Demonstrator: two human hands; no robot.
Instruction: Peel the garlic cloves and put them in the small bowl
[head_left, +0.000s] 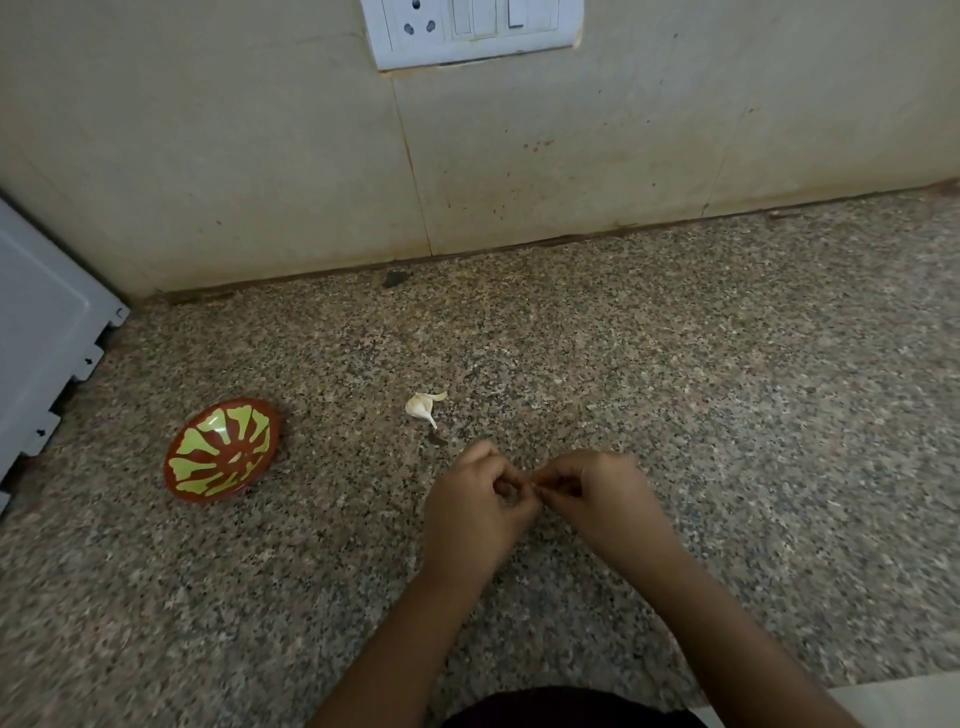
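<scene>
left hand (475, 501), right hand (602, 493) both pinch small hidden garlic clove | risk: I fear it squirts free, missing red-and-green patterned bowl (179, 480)

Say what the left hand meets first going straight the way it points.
Likely the wall: the left hand points just right of the loose garlic clove, across bare counter. Depth is unclear.

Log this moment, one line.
left hand, right hand: pinching small piece | garlic clove: on counter | small bowl: no cloves visible
</scene>
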